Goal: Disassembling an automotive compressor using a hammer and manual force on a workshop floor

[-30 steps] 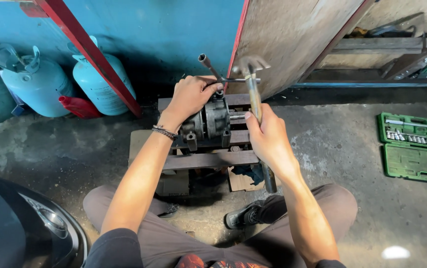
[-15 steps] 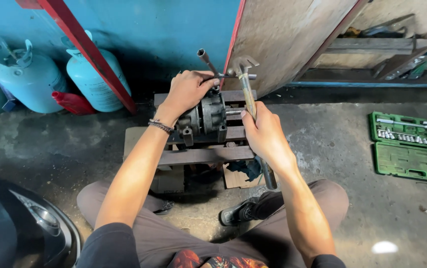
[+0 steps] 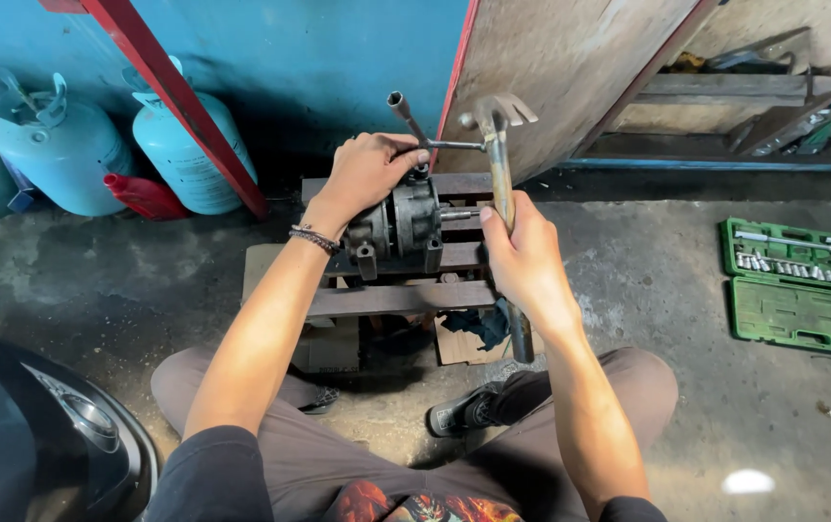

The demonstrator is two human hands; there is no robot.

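A dark metal compressor-like part (image 3: pixel 404 224) lies on a low frame of rusty steel bars (image 3: pixel 391 299) on the concrete floor. My left hand (image 3: pixel 369 174) rests on top of the part and grips a cross wrench (image 3: pixel 422 137) standing on it. My right hand (image 3: pixel 524 256) holds a claw hammer by its handle; the hammer head (image 3: pixel 496 113) is raised just right of the wrench, above the part's shaft end.
Two pale blue gas cylinders (image 3: pixel 53 145) and a red container (image 3: pixel 145 196) stand against the blue wall at left. An open green socket set case (image 3: pixel 799 286) lies on the floor at right. A dark vehicle body (image 3: pixel 38 435) fills the lower left. My legs straddle the frame.
The hammer has stayed raised beside the wrench, shifting only slightly. My left hand keeps its grip on the wrench. The view has moved a little.
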